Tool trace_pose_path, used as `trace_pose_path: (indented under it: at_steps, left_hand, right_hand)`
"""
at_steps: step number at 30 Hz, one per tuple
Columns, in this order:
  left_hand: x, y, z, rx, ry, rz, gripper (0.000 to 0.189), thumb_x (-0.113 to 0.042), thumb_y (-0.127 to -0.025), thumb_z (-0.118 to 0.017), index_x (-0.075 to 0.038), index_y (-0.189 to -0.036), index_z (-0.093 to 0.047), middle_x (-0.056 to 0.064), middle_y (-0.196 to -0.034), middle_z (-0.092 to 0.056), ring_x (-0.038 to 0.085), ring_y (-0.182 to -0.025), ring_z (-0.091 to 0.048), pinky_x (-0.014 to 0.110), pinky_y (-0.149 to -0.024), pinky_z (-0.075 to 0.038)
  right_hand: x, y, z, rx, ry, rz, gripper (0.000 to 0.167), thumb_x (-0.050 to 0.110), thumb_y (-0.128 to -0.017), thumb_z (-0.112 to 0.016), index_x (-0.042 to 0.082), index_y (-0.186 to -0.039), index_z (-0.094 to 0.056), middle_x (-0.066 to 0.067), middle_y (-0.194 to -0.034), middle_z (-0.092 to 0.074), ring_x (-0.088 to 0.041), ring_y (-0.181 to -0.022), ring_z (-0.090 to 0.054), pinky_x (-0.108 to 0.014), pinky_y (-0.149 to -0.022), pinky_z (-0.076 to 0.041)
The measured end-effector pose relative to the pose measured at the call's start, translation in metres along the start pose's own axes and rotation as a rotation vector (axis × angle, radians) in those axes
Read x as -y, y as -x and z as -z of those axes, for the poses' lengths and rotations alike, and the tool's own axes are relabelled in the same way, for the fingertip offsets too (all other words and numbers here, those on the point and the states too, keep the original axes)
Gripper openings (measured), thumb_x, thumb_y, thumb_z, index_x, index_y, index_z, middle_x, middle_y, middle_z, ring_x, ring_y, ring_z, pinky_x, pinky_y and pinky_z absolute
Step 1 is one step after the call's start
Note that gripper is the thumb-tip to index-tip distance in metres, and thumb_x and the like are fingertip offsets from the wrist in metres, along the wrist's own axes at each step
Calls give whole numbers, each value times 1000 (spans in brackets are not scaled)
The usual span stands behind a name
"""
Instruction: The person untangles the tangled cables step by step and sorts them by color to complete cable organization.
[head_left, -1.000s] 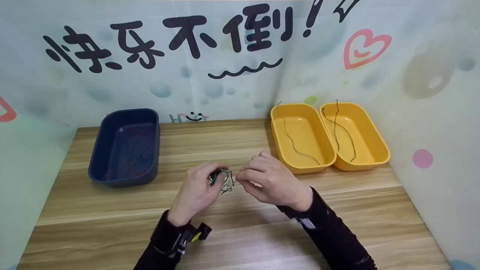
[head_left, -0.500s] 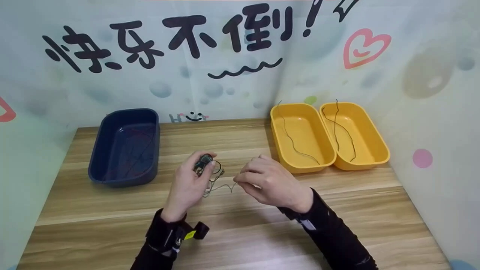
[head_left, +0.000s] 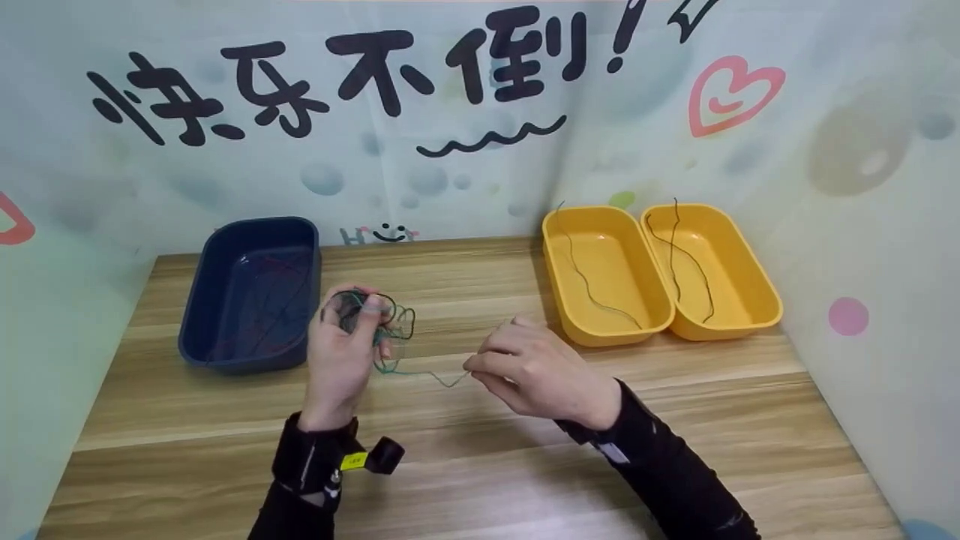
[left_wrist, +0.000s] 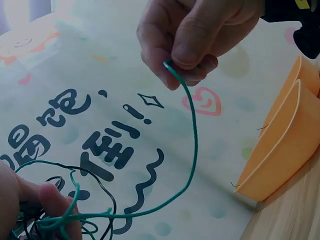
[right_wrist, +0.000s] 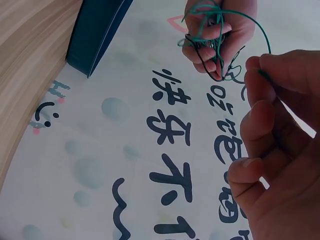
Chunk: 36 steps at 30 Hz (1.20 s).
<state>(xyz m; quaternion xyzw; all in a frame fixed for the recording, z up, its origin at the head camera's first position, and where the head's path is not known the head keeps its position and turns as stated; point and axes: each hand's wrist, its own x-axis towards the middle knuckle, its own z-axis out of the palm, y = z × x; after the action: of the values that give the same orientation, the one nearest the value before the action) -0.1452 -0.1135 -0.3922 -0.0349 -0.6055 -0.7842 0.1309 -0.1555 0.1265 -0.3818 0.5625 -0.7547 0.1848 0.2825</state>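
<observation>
Clearly, the tangle of green and dark wires (head_left: 349, 311) sits in the left hand (head_left: 337, 360), whose fingers and thumb are curled round it, with loose loops spilling out toward the right. From it runs 1 green strand (left_wrist: 195, 135), sagging in a slack curve to the right hand (head_left: 536, 367), where the thumb and a fingertip pinch its end.

Over the last second the left hand has drawn away toward the blue tray while the right has stayed nearly put, so the gap between the 2 hands has widened and more of the strand shows outside the bundle. I take this to mean that the strand is coming free, though its other end is lost among the loops and I can't tell whether it catches there.

Both hands are above a wood-grain table (head_left: 465, 480). At its far left stands the dark blue tray (head_left: 255, 366), with thin red and dark lines inside, too faint to count. At the far right, 2 yellow trays touch side by side: the left yellow tray (head_left: 619, 274) holds 1 thin wire reaching past its back rim, the right yellow tray (head_left: 727, 289) dark lengths. Behind hangs a pale printed backdrop (head_left: 465, 202) with large black characters and a pink heart.
</observation>
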Motion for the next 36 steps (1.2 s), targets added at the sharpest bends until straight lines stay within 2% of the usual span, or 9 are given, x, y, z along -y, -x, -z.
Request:
trace_pose_path:
  at_steps: [7, 15, 20, 24, 28, 32, 36]
  left_hand:
    - [-2, -4, 2, -122, 201, 26, 11, -15, -101, -48, -8, -108, -44, 8, -91, -53, 17, -72, -53, 20, -48, -41]
    - [-3, -9, 8, -289, 417, 44, 12, -17, -101, -44, -9, -110, -42, 6, -91, -48, 16, -74, -48, 20, -55, -38]
    - [-4, -12, 11, -389, 536, 60, 11, -16, -101, -45, -10, -109, -41, 5, -92, -47, 17, -78, -46, 22, -58, -37]
    - [-5, -14, 13, -440, 582, 64, 11, -16, -100, -47, -10, -108, -41, 5, -92, -47, 17, -78, -48, 21, -58, -39]
    - [-6, -15, 15, -480, 608, 32, 11, -16, -100, -48, -11, -107, -42, 5, -91, -47, 16, -76, -49, 20, -57, -39]
    - [-7, -16, 17, -499, 605, -9, 12, -16, -100, -48, -10, -108, -42, 6, -91, -47, 17, -75, -49, 20, -56, -39]
    - [-7, -16, 17, -506, 563, -25, 14, -17, -100, -47, -10, -110, -41, 7, -92, -46, 18, -76, -48, 21, -56, -39]
  right_hand:
    - [3, 0, -3, 22, -17, 34, 9, 11, -83, -70, 11, -92, -72, 3, -80, -64, -12, -71, -57, -26, -62, -37]
    - [10, -1, -2, 63, -11, 74, 6, 20, -86, -70, 16, -90, -73, 9, -80, -66, -9, -73, -58, -27, -68, -40]
    - [12, -1, -2, 41, -16, 110, 4, 17, -83, -71, 16, -86, -72, 9, -75, -64, -9, -65, -55, -26, -65, -38]
    - [14, -2, -2, 24, -29, 134, 1, 15, -82, -70, 17, -82, -70, 9, -70, -60, -8, -60, -51, -25, -61, -35]
    - [16, -2, -1, 1, -58, 148, 6, 13, -83, -68, 15, -78, -67, 8, -67, -57, -9, -59, -48, -26, -60, -34]
    - [16, -3, 2, -51, -79, 162, 5, 10, -79, -70, 14, -77, -67, 7, -67, -57, -10, -59, -49, -26, -59, -34]
    - [15, -4, 3, -81, -76, 162, 8, 9, -77, -70, 14, -73, -66, 7, -66, -58, -10, -56, -49, -26, -56, -33]
